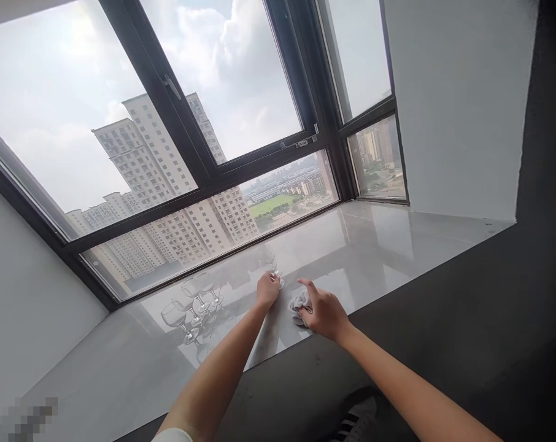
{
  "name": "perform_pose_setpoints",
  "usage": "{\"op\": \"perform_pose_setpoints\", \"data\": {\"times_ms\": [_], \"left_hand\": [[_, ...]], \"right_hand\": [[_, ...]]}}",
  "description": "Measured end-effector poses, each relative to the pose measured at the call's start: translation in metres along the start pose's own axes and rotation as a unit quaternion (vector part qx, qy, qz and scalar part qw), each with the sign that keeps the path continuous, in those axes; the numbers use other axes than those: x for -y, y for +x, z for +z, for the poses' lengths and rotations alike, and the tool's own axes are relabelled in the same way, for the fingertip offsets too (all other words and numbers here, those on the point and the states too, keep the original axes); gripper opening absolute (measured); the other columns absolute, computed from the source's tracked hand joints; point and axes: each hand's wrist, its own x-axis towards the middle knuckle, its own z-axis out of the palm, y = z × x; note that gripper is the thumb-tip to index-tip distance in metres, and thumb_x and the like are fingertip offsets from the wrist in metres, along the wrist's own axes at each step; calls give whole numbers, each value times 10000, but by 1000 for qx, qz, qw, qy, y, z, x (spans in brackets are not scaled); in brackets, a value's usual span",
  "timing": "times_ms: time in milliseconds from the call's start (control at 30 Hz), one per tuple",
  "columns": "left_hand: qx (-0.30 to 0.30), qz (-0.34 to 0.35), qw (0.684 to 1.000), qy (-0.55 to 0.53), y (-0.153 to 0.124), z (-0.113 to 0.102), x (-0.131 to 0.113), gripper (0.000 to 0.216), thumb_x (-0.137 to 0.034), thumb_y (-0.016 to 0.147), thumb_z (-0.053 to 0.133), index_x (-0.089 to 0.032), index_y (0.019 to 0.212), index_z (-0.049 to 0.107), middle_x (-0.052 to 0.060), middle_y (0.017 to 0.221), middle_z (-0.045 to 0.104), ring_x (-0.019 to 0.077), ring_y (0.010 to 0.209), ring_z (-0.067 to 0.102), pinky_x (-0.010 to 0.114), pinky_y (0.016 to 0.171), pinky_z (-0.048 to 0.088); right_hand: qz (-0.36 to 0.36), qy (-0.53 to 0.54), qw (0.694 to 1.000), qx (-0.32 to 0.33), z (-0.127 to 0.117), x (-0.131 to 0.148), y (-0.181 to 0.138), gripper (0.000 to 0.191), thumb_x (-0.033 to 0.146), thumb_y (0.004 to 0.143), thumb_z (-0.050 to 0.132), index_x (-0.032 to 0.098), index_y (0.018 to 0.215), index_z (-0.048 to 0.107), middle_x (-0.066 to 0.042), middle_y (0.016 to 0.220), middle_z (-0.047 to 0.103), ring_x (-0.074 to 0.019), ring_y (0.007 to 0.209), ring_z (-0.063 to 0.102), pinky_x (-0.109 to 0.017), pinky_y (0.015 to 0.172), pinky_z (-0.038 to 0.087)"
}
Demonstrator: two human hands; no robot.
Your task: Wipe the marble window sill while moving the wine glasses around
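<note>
My left hand [267,290] is closed at the stem or foot of a clear wine glass [272,265] on the glossy window sill [374,245]. Its fingers partly cover the glass, and the bowl is hard to make out against the reflections. To the right, my right hand [326,312] grips a crumpled grey cloth [299,305] near the sill's front edge, with its index finger stretched out. Cloth and glass are apart. Further left, several clear wine glasses stand in a group, the nearest one [173,314] showing its round bowl and foot.
Behind the sill rises a dark-framed window [204,184] with a handle [172,87] and tall buildings outside. White walls flank it on both sides. Below the front edge, a striped shoe [358,420] shows on the dark floor.
</note>
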Motion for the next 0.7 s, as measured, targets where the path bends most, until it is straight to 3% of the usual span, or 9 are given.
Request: {"op": "perform_pose_setpoints", "data": {"times_ms": [367,500,700], "left_hand": [[-102,-198,970,99,-3,-111,125,101,-298,750,609,-200,749,585,135,879,702,298,924,652,323,749,446],[-114,-224,962,106,-8,-124,144,129,-323,774,577,-205,725,556,147,878,695,317,933,649,336,736,448],[-114,-243,959,89,-13,-126,144,198,-378,740,614,-208,811,542,125,855,683,298,847,655,331,686,447]], "right_hand": [[-12,1,1000,-8,5,-5,-1,547,233,801,520,185,1330,390,12,691,547,-150,611,479,-235,568,242],[-12,1,1000,-8,6,-5,-1,537,238,811,520,188,1330,391,15,695,544,-141,601,466,-231,571,241],[-15,3,1000,-4,5,-5,-2,529,260,831,511,190,1340,388,19,685,530,-134,584,451,-229,559,235]]}}
